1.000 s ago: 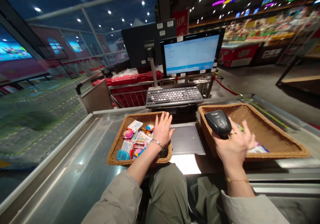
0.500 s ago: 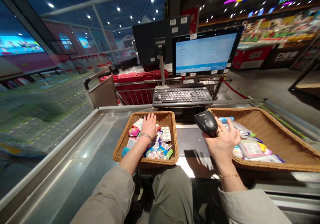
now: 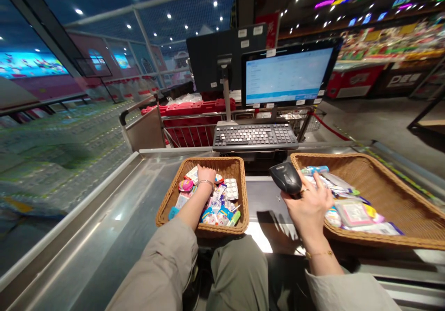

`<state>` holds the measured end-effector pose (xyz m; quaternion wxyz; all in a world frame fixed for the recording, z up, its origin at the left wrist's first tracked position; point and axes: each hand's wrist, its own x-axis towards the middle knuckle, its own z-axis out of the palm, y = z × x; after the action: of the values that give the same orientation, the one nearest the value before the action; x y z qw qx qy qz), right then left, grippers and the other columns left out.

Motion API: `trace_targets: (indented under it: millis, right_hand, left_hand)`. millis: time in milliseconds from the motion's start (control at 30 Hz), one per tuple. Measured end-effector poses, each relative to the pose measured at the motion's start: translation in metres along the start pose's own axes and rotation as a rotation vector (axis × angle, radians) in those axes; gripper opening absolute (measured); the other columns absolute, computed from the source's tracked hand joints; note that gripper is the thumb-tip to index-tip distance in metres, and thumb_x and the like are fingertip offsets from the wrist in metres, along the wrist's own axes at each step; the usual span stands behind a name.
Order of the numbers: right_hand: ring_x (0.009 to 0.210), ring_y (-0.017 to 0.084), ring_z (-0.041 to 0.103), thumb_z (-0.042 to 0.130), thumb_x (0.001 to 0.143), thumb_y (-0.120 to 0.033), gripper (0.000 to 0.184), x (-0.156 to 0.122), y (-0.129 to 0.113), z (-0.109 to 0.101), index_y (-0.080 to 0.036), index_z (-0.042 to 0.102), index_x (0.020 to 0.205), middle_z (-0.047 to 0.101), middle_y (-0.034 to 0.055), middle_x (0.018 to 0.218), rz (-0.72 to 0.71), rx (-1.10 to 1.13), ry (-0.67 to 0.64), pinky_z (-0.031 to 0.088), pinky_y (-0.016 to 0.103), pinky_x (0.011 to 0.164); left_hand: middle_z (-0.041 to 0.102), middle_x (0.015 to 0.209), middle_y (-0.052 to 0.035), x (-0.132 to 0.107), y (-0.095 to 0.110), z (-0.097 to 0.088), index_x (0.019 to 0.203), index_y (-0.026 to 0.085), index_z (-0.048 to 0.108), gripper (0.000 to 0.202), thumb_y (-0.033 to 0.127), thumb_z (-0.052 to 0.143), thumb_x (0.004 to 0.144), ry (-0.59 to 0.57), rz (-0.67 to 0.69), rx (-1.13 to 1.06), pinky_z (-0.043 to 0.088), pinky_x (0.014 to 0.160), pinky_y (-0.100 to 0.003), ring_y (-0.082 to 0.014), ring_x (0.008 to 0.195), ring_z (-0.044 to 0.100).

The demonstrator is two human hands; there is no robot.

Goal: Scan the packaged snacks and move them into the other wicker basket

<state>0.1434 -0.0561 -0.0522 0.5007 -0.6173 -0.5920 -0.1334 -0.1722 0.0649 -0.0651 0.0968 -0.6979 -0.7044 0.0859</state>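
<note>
My left hand (image 3: 206, 174) is down in the left wicker basket (image 3: 245, 199), with its fingers curled among small packaged goods. What those fingers grip, if anything, is hidden. Around it lie a pink egg-shaped pack (image 3: 186, 185), a white blister-like pack (image 3: 231, 189) and blue-and-white packs (image 3: 225, 212). A black barcode scanner (image 3: 285, 178) is held in my right hand (image 3: 310, 204), over the gap between the baskets, its head pointing left. Close by, the right wicker basket (image 3: 399, 186) contains a blue tube-like item (image 3: 315, 169) and a clear pack with pink edging (image 3: 353, 212).
Behind the baskets stand a black keyboard (image 3: 255, 136), a lit monitor (image 3: 287, 77) and a second screen seen from behind (image 3: 219, 63). A metal counter (image 3: 114, 209) extends to the left. Beyond it are a metal cart (image 3: 144, 125) and stacked bottle packs (image 3: 62, 149).
The fingers of my left hand have gone from spread on top of the goods to curled down among them. My right hand keeps the scanner in nearly the same place.
</note>
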Motion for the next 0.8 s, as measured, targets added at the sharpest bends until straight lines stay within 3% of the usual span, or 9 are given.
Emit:
trace_targets:
  millis: [167,300,467,567,667,733,800]
  right_hand:
    - [0.138,0.039,0.049,0.062,0.081,-0.042,0.028,-0.001,0.001,0.000,-0.022,0.072,0.097,0.073,0.0095,0.127,-0.003,0.010,-0.006,0.028,0.066,0.112]
    - [0.137,0.039,0.049,0.061,0.080,-0.042,0.027,-0.001,0.001,0.001,-0.022,0.072,0.094,0.073,0.0095,0.126,0.023,0.011,-0.016,0.028,0.065,0.111]
    - [0.137,0.039,0.049,0.062,0.079,-0.041,0.024,-0.001,-0.003,0.000,-0.022,0.072,0.089,0.073,0.0102,0.125,0.013,0.030,-0.007,0.031,0.063,0.110]
    - [0.136,0.038,0.050,0.062,0.079,-0.041,0.025,0.000,-0.003,-0.002,-0.022,0.073,0.092,0.073,0.0102,0.125,0.017,0.024,-0.011,0.030,0.063,0.111]
    - [0.135,0.038,0.050,0.062,0.079,-0.041,0.029,0.000,-0.002,-0.002,-0.021,0.073,0.097,0.074,0.0104,0.124,0.018,0.016,-0.008,0.029,0.064,0.111]
    - [0.135,0.038,0.050,0.062,0.079,-0.041,0.029,-0.001,-0.002,-0.001,-0.021,0.073,0.098,0.074,0.0106,0.123,0.014,0.017,-0.003,0.029,0.065,0.111]
    - [0.135,0.038,0.050,0.062,0.080,-0.041,0.028,-0.001,-0.002,-0.001,-0.021,0.073,0.096,0.074,0.0108,0.124,0.007,0.020,0.001,0.029,0.065,0.111]
  left_hand:
    - [0.078,0.091,-0.0170,-0.005,0.003,-0.008,0.090,0.019,0.078,0.022,0.032,0.062,0.093,-0.003,0.016,-0.032,0.039,0.100,-0.052,-0.0324,0.100,0.071]
    - [0.077,0.090,-0.0138,-0.012,0.007,-0.019,0.092,0.018,0.076,0.015,0.027,0.064,0.091,0.066,0.067,-0.073,0.039,0.104,-0.051,-0.0297,0.098,0.070]
    - [0.076,0.104,-0.0125,-0.028,0.014,-0.038,0.114,0.014,0.070,0.033,0.005,0.045,0.095,0.172,0.142,-0.127,0.031,0.119,-0.046,-0.0225,0.103,0.070]
    - [0.074,0.120,-0.0092,-0.036,0.012,-0.047,0.133,0.018,0.063,0.046,0.001,0.049,0.092,0.211,0.234,-0.196,0.040,0.115,-0.036,-0.0193,0.115,0.067]
    - [0.071,0.128,-0.0040,-0.039,0.003,-0.043,0.139,0.027,0.060,0.061,0.000,0.060,0.085,0.254,0.437,-0.426,0.052,0.101,-0.028,-0.0179,0.117,0.067]
    - [0.073,0.122,-0.0022,-0.037,-0.004,-0.032,0.135,0.028,0.064,0.062,-0.002,0.061,0.081,0.281,0.556,-0.598,0.055,0.096,-0.028,-0.0175,0.112,0.069]
    - [0.075,0.115,-0.0024,-0.034,-0.010,-0.020,0.131,0.027,0.067,0.061,-0.004,0.061,0.078,0.275,0.593,-0.686,0.057,0.093,-0.028,-0.0172,0.106,0.071]
